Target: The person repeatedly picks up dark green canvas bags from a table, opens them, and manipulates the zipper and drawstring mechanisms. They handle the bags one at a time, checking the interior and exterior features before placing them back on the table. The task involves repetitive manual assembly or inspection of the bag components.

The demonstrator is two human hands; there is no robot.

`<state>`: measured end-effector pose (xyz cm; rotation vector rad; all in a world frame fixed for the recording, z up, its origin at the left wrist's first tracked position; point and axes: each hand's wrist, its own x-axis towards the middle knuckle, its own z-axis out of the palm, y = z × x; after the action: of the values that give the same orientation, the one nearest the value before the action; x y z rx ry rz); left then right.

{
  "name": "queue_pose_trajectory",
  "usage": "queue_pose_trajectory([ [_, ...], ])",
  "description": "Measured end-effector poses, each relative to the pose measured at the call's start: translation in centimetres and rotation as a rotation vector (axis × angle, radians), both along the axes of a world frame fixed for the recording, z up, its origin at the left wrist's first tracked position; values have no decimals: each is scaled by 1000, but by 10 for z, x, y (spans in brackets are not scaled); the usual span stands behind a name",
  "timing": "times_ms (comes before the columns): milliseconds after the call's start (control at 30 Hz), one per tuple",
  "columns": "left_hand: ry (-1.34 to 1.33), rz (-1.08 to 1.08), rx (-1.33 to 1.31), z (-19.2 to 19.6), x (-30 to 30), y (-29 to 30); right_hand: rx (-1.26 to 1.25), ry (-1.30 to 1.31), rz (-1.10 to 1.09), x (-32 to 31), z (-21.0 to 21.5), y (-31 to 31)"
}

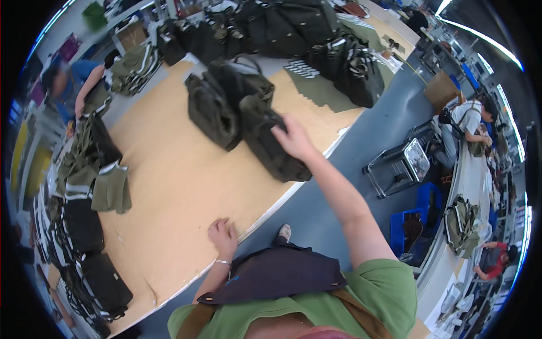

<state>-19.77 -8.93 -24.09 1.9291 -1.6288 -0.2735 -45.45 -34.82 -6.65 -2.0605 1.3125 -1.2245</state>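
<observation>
My right hand (292, 137) reaches out over the table's right edge and grips the top of a dark olive-black fabric bag (274, 148). Its fingertips are partly hidden by the cloth. Up against this bag stand two more of the same kind: a dark bag (210, 110) on the left and a bag with a looped handle (240, 79) behind. My left hand (223, 236) lies on the table's near edge, holding nothing, with fingers loosely spread. Under the bags is a large tan-topped table (169, 169).
Dark bags (288, 25) crowd the table's far end, beside olive fabric sheets (322, 90). Stacks of olive and black pieces (82, 226) line the left side, where a co-worker (70, 85) handles cloth. A metal cart (398, 164) and blue bins (415, 226) stand on the right.
</observation>
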Motion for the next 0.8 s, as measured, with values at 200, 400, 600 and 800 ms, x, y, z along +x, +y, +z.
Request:
queue_pose_trajectory([
  [200,-141,92,13,4,-6,-1,171,165,161,-24,20,-1],
  [400,234,525,-250,-11,24,-69,185,-26,124,-140,20,-39],
  [600,338,235,-681,164,-38,-251,347,-73,92,-235,49,-119],
  [800,252,-188,-469,283,-121,-443,322,-146,103,-315,77,-228],
])
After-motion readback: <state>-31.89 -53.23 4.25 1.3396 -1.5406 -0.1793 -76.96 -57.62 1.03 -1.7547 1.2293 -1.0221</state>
